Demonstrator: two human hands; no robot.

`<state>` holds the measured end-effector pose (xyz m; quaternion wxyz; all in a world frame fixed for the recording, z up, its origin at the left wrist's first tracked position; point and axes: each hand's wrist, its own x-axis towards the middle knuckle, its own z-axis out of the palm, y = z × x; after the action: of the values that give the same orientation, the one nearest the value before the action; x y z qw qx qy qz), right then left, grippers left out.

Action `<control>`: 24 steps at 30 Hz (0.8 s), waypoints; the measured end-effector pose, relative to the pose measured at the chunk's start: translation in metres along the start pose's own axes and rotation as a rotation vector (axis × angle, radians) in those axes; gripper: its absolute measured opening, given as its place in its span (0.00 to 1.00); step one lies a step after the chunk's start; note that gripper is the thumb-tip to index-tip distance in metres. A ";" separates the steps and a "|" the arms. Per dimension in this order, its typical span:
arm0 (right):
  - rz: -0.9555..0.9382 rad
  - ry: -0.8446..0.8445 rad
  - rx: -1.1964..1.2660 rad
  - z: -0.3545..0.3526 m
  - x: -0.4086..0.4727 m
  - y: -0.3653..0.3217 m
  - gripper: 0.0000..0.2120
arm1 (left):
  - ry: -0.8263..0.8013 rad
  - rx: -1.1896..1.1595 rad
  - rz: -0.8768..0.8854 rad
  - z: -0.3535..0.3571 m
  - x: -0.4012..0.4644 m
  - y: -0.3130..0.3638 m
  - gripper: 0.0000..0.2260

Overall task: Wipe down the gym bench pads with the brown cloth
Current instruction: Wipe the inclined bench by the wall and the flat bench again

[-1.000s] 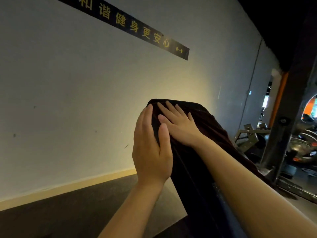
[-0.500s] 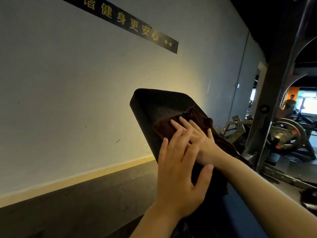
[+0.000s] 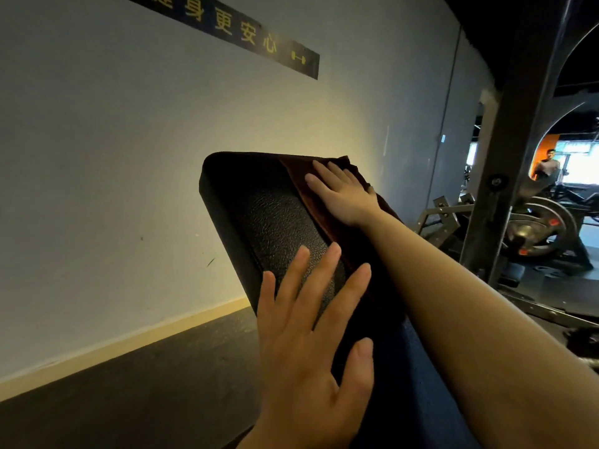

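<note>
Brown terry cloth [image 3: 327, 189] lies flat under my right hand [image 3: 343, 196], fingers straight, pressing it onto the black textured leather bench pad [image 3: 278, 228]; my open left hand [image 3: 311, 345] steadies it.

grey wall [image 3: 97, 140] | dark floor [image 3: 129, 393] | wall sign [image 3: 246, 34] | weight machine [image 3: 534, 228]

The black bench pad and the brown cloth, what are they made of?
The black bench pad looks like vinyl or faux leather over padding: its surface shows a pebbled grain with a dull sheen, and the edges are rounded. The brown cloth under the right hand looks like soft towel fabric, matte and rumpled into folds; which fibre cannot be told.
</note>
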<state>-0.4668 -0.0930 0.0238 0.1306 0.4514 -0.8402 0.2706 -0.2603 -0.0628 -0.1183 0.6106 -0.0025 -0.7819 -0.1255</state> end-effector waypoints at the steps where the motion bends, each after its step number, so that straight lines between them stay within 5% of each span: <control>1: 0.001 0.001 -0.006 0.002 -0.005 0.004 0.28 | -0.008 -0.007 -0.007 -0.001 0.000 0.001 0.27; 14: 0.090 -0.080 -0.011 0.004 -0.190 0.041 0.27 | -0.069 0.053 -0.114 -0.012 -0.003 0.009 0.24; 24: -0.042 -0.158 -0.137 0.012 -0.282 -0.029 0.31 | -0.037 0.359 -0.271 -0.098 -0.079 0.013 0.22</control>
<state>-0.2849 0.0808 -0.1072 0.1002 0.4791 -0.8547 0.1731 -0.1443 -0.0575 -0.1696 0.5645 0.2090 -0.7958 -0.0653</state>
